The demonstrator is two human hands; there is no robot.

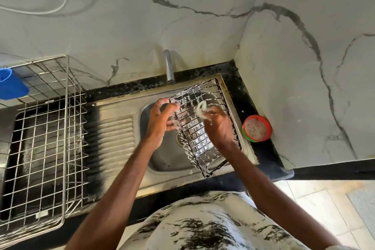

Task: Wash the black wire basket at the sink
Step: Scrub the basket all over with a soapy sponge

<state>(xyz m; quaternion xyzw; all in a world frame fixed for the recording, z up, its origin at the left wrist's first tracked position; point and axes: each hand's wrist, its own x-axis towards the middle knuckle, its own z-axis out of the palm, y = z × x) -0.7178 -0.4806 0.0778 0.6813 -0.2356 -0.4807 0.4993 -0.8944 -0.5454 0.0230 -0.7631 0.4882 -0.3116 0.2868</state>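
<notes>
The black wire basket (199,142) stands tilted over the right half of the sink (166,156). Its far end points toward one o'clock under the tap (168,67), and its near corner rests on the rim at about five o'clock. The left hand (162,116) grips the basket's far-left edge at ten o'clock, fingers curled round the wire. The right hand (218,128) pinches a white soapy sponge (201,107) and presses it to the mesh near the far end. Foam clings to many of the wires, so the step in hand looks like scrubbing, with the rinse not yet done. To do it well, the left hand should brace hard so the basket does not skate on the wet steel. The sponge should run along each wire and then across it, since dirt probably lodges where the wires cross. The near end toward six o'clock and the underside likely need the same work, so turning the basket would help. The soap tub (256,128) sits on the bench (269,160) at three o'clock, within easy reach for a fresh load. Holding the basket low in the bowl should limit splashing toward the dish rack (44,138) at nine o'clock.
</notes>
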